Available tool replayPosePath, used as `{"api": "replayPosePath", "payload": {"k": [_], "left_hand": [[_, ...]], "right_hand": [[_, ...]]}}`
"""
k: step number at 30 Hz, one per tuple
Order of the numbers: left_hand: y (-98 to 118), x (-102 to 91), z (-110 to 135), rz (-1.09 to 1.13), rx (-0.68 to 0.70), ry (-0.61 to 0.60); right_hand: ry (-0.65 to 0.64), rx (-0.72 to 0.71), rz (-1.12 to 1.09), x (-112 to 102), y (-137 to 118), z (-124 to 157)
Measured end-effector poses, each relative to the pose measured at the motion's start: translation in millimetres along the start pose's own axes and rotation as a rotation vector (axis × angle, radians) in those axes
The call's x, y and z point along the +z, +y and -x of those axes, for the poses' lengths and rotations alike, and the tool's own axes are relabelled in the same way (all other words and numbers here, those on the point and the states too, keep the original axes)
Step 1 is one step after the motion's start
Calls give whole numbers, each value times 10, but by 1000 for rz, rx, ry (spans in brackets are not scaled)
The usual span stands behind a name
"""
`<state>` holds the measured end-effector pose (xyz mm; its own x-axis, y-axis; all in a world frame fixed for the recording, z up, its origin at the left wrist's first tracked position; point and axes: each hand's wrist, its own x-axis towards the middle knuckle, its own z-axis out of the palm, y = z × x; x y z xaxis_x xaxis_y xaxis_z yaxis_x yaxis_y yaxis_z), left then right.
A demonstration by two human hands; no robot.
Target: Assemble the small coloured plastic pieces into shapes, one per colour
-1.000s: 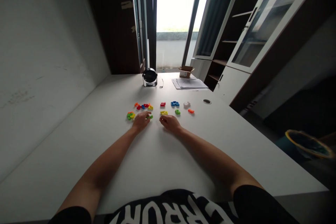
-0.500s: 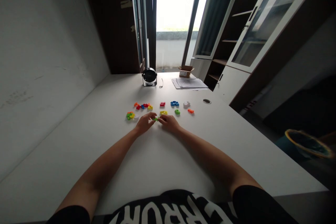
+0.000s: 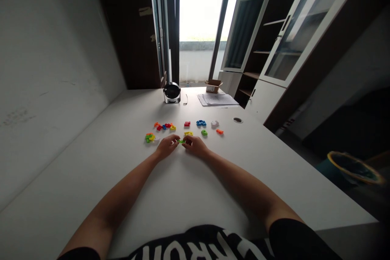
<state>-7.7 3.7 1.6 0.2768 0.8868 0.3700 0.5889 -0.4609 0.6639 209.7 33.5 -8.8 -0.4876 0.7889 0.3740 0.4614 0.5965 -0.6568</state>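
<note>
My left hand (image 3: 167, 146) and my right hand (image 3: 196, 146) meet over the white table (image 3: 128, 170), both pinching a small green plastic piece (image 3: 181, 141) between their fingertips. Just beyond it lies a yellow piece (image 3: 188, 133). Further back sit a red piece (image 3: 187, 123), a blue piece (image 3: 200, 122), a white piece (image 3: 215, 123), a green piece (image 3: 204, 132) and an orange piece (image 3: 219, 131). Left of my hands are a green-yellow-orange cluster (image 3: 149, 137) and a row of mixed small pieces (image 3: 164, 126).
A small round black fan (image 3: 171, 92) stands at the table's far end beside a stack of papers (image 3: 217, 99) and a small cardboard box (image 3: 213, 85). A cable hole (image 3: 237, 120) is at the right. Cabinets with glass doors (image 3: 268, 48) line the right side.
My left hand picked the green piece from the table and carried it right; my right hand closed in and now pinches it too. The camera tilted slightly.
</note>
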Motion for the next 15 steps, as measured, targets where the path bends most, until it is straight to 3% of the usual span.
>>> {"api": "replayPosePath", "payload": {"k": [7,15], "left_hand": [[24,-74,-4,83,-58,-92],[-92,-32,-25,254,-87,-62]], "right_hand": [[-1,-43,69,-15,-74,29],[-16,-58,74,-16,-101,35]]}}
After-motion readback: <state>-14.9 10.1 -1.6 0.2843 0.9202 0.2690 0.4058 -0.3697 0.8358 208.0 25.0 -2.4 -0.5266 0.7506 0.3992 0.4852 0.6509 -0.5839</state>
